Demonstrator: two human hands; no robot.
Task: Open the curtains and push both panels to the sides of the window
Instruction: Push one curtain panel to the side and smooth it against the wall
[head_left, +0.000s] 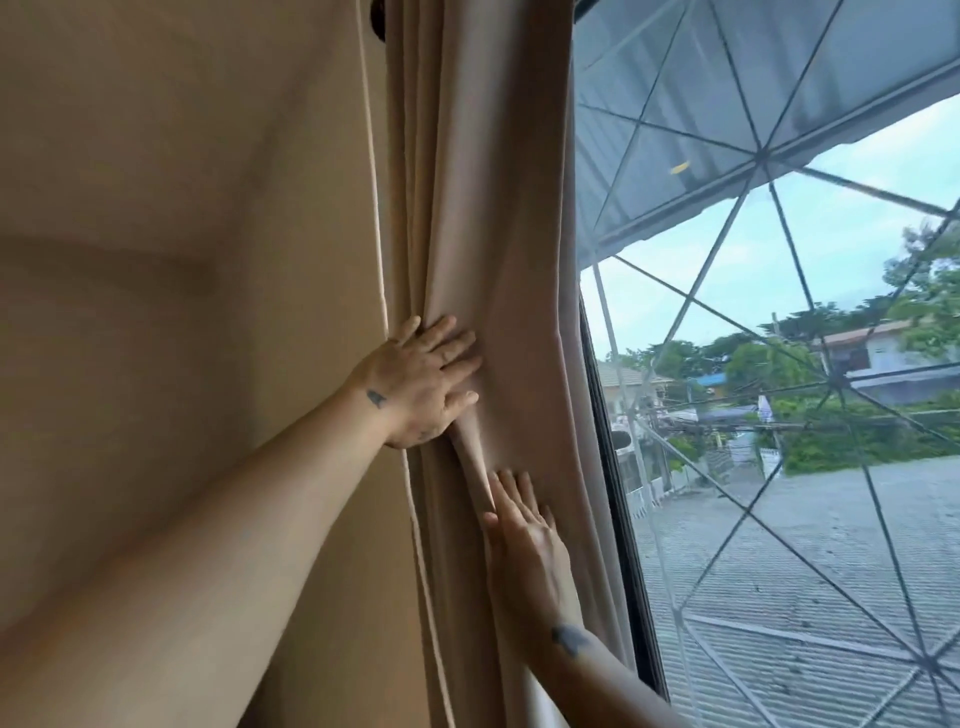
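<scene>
A beige curtain panel (498, 208) hangs bunched in folds against the left side of the window (779, 364). My left hand (421, 384) lies flat on the gathered folds, fingers spread and pointing right. Lower down, my right hand (524, 535) presses flat on the same panel, fingers pointing up. Neither hand grips the fabric. The glass to the right of the panel is uncovered. No second panel is in view.
A plain beige wall (182, 312) fills the left. A thin white cord (379, 260) runs down beside the curtain. Through the glass I see a metal grille (758, 156), an awning, roofs and trees. The dark window frame (618, 493) borders the curtain.
</scene>
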